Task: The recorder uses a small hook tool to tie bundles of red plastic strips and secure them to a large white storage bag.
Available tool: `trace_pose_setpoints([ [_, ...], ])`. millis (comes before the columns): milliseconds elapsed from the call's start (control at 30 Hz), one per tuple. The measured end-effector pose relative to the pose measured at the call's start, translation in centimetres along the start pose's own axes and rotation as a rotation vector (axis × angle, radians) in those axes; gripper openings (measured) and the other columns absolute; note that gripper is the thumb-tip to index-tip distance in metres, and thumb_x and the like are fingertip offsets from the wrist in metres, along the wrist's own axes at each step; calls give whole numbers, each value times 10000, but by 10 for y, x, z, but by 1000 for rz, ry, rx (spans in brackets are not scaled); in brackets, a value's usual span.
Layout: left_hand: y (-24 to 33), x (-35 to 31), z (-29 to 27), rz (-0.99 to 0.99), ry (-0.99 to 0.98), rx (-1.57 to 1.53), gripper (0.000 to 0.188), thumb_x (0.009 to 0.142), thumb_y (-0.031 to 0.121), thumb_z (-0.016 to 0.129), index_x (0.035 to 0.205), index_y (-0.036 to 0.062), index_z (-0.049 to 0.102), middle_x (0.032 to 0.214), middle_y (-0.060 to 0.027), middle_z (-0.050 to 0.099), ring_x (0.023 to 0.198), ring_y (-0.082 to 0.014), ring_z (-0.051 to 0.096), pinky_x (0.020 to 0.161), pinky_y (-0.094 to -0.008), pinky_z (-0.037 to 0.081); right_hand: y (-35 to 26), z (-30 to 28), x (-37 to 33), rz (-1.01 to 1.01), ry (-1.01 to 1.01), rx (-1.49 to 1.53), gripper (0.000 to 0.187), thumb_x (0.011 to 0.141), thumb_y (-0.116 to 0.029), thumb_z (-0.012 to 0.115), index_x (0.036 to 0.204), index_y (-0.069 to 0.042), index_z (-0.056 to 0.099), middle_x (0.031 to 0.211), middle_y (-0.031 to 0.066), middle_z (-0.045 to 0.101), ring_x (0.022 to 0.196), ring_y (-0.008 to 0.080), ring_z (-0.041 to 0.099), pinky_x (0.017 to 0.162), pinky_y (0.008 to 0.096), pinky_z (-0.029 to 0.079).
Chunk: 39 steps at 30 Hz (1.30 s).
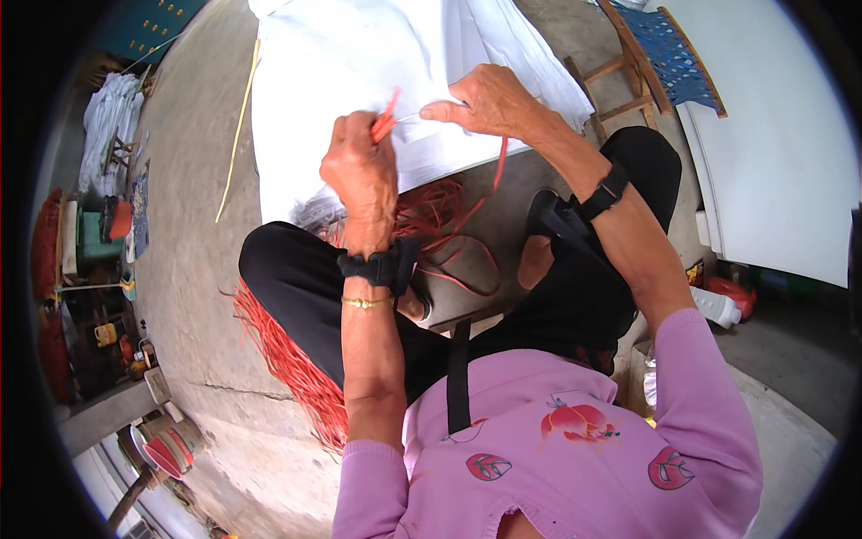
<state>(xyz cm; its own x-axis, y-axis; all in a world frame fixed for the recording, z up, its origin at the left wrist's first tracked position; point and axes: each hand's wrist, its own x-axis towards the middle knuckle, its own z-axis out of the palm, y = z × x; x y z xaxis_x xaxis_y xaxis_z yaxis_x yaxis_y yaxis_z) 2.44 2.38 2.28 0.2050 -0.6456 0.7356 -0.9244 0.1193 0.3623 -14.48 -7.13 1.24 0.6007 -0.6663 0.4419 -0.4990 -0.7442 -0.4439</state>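
Note:
My left hand (361,171) is closed, gripping a short folded bunch of red strips (383,124) that sticks out past the thumb. Thumb and fingers of my right hand (492,101) are pinched together to its right, on a thin strand that spans the gap between the hands. A red strip (499,171) hangs from below the right hand toward the floor. Both hands are just above a stack of white sheets (346,54); whether they are cloth or woven plastic I cannot tell. Between my feet lies a loose tangle of red strips (431,216).
A long bundle of red strips (292,364) lies beside my left thigh. On the floor at left runs a yellow strip (238,130). A wooden chair with blue webbing (669,58) stands at far right, next to a large white panel (781,135). A white bottle (716,307) lies at right.

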Motion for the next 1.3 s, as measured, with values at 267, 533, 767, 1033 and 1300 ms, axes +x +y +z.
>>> trace_pose_setpoints([
  [267,-2,19,7,26,-258,-107,114,732,154,657,695,97,564,671,-61,544,602,-293,559,515,-381,434,-13,7,16,-218,-73,-128,567,713,-513,641,465,-30,477,403,122,433,393,300,452,442,407,366],
  [533,1,23,3,31,-95,17,84,735,112,641,776,109,567,723,-57,567,635,-302,576,539,-388,453,-19,8,21,-77,81,-126,438,723,-413,655,527,-36,544,432,131,469,422,302,486,466,408,394],
  [767,-18,15,-12,-64,-7,32,88,725,43,642,800,59,599,746,-100,616,642,-283,599,579,-353,466,-21,0,19,44,57,-82,462,752,-429,648,538,-30,556,417,117,453,405,281,465,449,394,382],
  [1033,0,6,17,78,3,51,148,685,25,624,772,124,556,729,-73,579,574,-291,577,473,-357,454,-23,40,39,70,143,184,562,744,-478,609,482,13,528,394,120,456,389,254,468,463,407,403],
  [1300,-29,15,-9,-221,38,155,125,695,44,641,804,100,616,790,-71,612,655,-280,602,582,-365,471,-26,25,45,295,87,324,551,736,-477,573,511,25,565,420,147,490,451,296,547,487,395,443],
])
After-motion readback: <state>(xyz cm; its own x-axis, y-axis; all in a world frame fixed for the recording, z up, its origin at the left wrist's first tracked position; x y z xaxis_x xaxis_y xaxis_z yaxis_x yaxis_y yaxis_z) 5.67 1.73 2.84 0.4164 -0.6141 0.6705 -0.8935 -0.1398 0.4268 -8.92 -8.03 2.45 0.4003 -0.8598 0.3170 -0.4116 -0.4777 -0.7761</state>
